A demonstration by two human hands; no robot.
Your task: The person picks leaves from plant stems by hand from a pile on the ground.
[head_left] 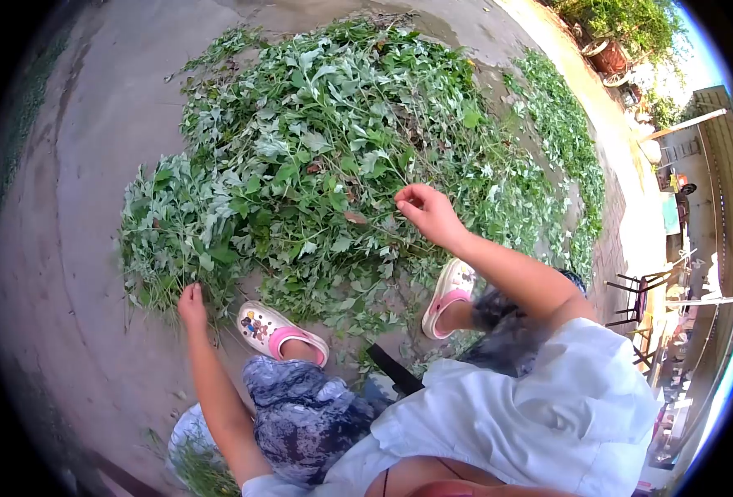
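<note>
A big heap of cut leafy green stems (325, 149) lies spread over the concrete ground in front of me. My left hand (192, 305) is closed at the heap's lower left edge, with thin stems beside its fingers; what it grips is too small to make out. Over the right part of the heap, my right hand (428, 214) has its fingers curled and pinched together near a thin stem. Whether that stem is between the fingertips is unclear. Both hands are bare and well apart.
My feet, in white and pink clogs (283, 331), stand at the heap's near edge. A white bag (194, 435) with green stems is at the lower left. More greens (561, 116) lie to the right. Beyond are a dark stool (638, 298) and potted plants (610, 58).
</note>
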